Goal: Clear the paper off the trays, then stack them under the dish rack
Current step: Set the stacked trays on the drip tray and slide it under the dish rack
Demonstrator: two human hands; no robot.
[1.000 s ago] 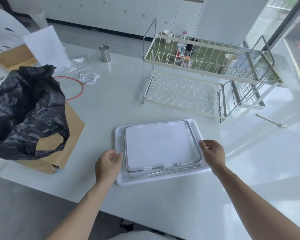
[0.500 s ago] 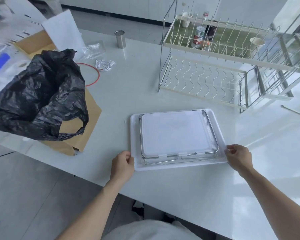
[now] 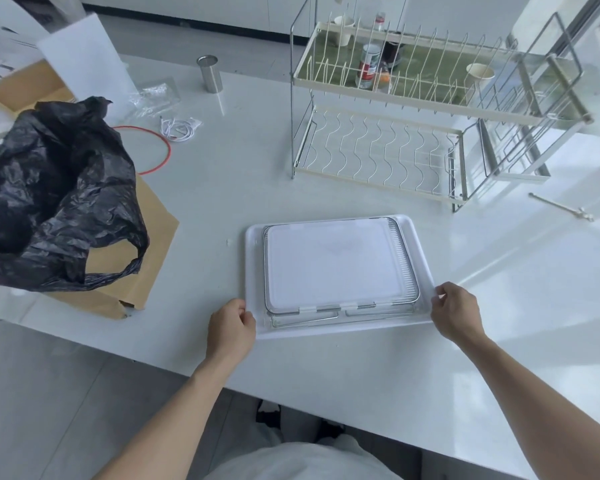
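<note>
A white plastic tray (image 3: pixel 253 258) lies flat on the white table in front of me. Inside it sits a smaller clear tray with a metal frame (image 3: pixel 411 271), and a white sheet of paper (image 3: pixel 336 265) covers that tray's surface. My left hand (image 3: pixel 231 329) grips the white tray's near left corner. My right hand (image 3: pixel 456 311) grips its near right edge. A two-tier wire dish rack (image 3: pixel 388 147) stands behind the trays, its lower shelf raised a little above the tabletop.
A black plastic bag (image 3: pixel 52 195) lies on a brown cardboard box (image 3: pixel 153 244) at the left. A red ring (image 3: pixel 160 150), white cable, clear bags and a steel cup (image 3: pixel 209 73) sit farther back. A metal rod (image 3: pixel 561 206) lies right of the rack.
Both hands slid from the tray's sides toward its near corners and closed on the rim. The view tilted down and shifted, so the rack sits higher in frame.
</note>
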